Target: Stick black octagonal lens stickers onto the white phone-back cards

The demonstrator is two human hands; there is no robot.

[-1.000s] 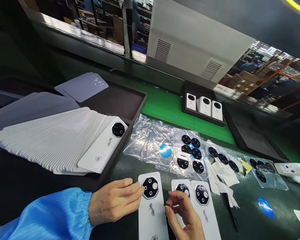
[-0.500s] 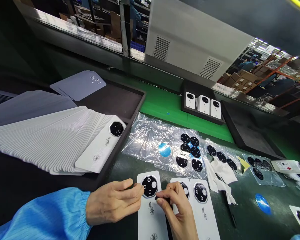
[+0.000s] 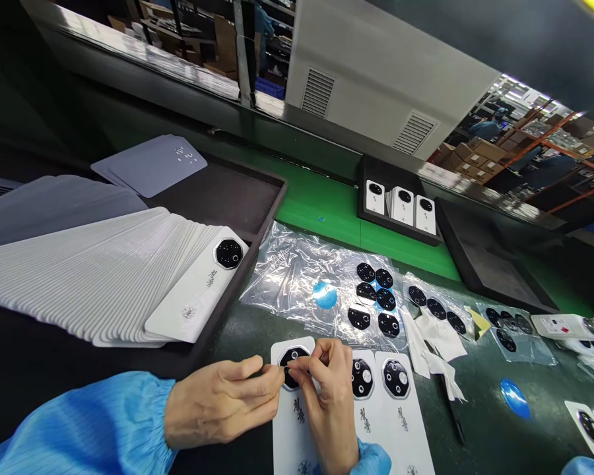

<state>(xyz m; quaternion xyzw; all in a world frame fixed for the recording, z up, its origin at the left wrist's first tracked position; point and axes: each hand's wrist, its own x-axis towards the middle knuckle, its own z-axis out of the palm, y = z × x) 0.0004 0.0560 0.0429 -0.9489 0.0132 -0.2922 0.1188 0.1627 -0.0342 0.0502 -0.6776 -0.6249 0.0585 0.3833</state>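
Note:
A white phone-back-shaped panel lies in front of me, a black octagonal camera plate with rings at its top. Over that plate, my right hand pinches thumb and index finger together; whatever is between them is too small to make out. My left hand lies at the panel's left edge, its fingers drawn together near the plate. What it holds, if anything, is hidden. Beside the right hand are two similar panels; the rightmost panel shows its ringed plate fully. The right hand partly covers the middle panel.
A fanned stack of white panels fills the tray at left. Plastic film with several black plates lies ahead. Torn white paper and a dark pen-like tool are at right. A co-worker's blue sleeve shows lower right.
My right hand has moved left and up from the panel's right edge onto the black plate, carrying a small dark piece seen earlier in its fingertips. My left hand has barely moved.

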